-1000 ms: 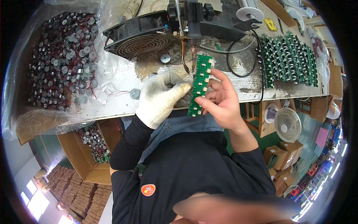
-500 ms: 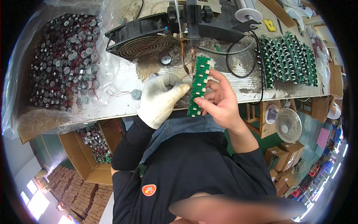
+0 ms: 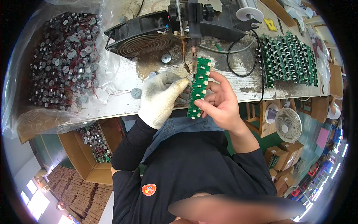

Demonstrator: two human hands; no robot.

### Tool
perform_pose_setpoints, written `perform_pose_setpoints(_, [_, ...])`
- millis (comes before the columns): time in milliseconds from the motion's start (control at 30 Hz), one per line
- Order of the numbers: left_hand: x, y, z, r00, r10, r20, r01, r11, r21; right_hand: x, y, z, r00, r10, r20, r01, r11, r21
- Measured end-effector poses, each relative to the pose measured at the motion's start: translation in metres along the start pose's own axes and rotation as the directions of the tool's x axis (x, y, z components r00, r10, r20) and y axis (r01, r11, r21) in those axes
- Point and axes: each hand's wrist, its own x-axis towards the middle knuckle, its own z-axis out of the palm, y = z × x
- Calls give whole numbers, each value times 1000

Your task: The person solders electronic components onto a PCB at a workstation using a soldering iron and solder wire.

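Note:
My right hand (image 3: 220,100) is bare and closed round the edge of a long green circuit board (image 3: 200,87), thumb on its face. The board is tilted upright, with a row of small white connectors along it. Its far end touches or nearly touches the tip of a mounted soldering iron (image 3: 194,54); a thin copper-coloured feed tube (image 3: 183,54) curves down beside it. My left hand (image 3: 160,98), in a white glove, pinches a thin wire close to the board's left edge. A small round motor (image 3: 136,93) with red wires lies left of the glove.
A heap of small motors (image 3: 65,61) lies on plastic at the left. A black fan (image 3: 143,44) stands behind my left hand. Rows of green boards (image 3: 289,61) stand at the right, past a black cable (image 3: 238,76). An open carton (image 3: 80,156) sits below the table's left side.
The board has shifted slightly toward me and its lower end has dropped a little. My gloved fingers have moved slightly away from the board's edge.

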Motion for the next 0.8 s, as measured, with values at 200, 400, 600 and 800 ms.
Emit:
perform_pose_setpoints(200, [-1,3,5,999,-45,16,46,989,-139,-2,1,0,1000,1,-11,-1,1000,-2])
perform_pose_setpoints(400, [1,5,4,1000,-14,24,15,999,-38,-1,-2,0,1000,-13,-11,13,1000,-3])
perform_pose_setpoints(600, [1,4,5,1000,8,5,-8,999,-32,-1,-2,1,1000,-16,-12,16,1000,-5])
perform_pose_setpoints(800, [-3,8,3,996,-93,-14,92,992,-91,-3,4,1,1000,-10,-16,10,1000,-23])
